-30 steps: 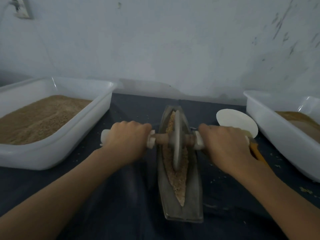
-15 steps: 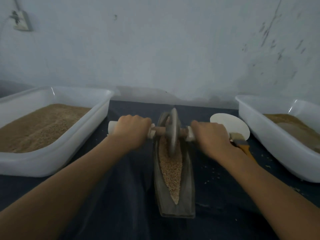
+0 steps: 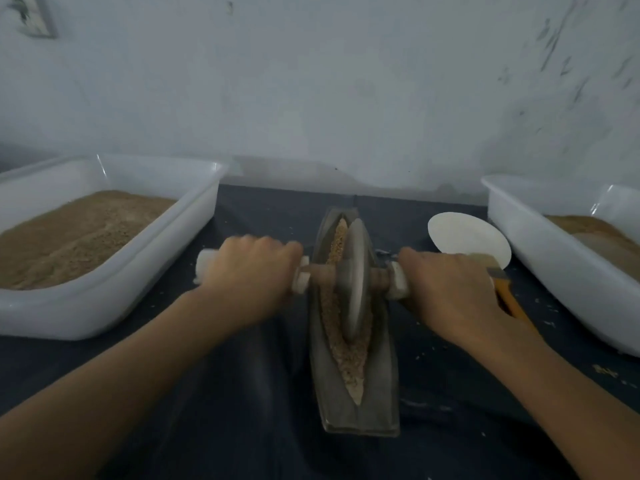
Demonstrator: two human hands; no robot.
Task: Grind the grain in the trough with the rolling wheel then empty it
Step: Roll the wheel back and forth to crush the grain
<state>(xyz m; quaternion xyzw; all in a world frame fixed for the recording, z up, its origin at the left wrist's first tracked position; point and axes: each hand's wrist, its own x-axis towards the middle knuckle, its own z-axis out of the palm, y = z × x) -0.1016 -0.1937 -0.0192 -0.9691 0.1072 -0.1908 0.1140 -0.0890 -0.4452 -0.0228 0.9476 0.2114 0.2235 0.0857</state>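
A boat-shaped grey trough (image 3: 356, 407) lies lengthwise on the dark table in front of me. Tan grain (image 3: 348, 362) fills its narrow groove. The grey rolling wheel (image 3: 355, 278) stands upright in the groove around the middle of the trough, on a wooden axle with white handle ends. My left hand (image 3: 252, 275) grips the left handle. My right hand (image 3: 450, 292) grips the right handle, hiding most of it.
A white tub (image 3: 114, 292) of tan grain sits at the left. Another white tub (image 3: 540, 258) with brown meal stands at the right. A white round dish (image 3: 464, 237) and an orange-handled brush (image 3: 509, 299) lie just behind my right hand. Spilled grains dot the dark cloth.
The wheel rolled to the trough's far end and has come back toward me to the middle. Both hands stayed on the handles.
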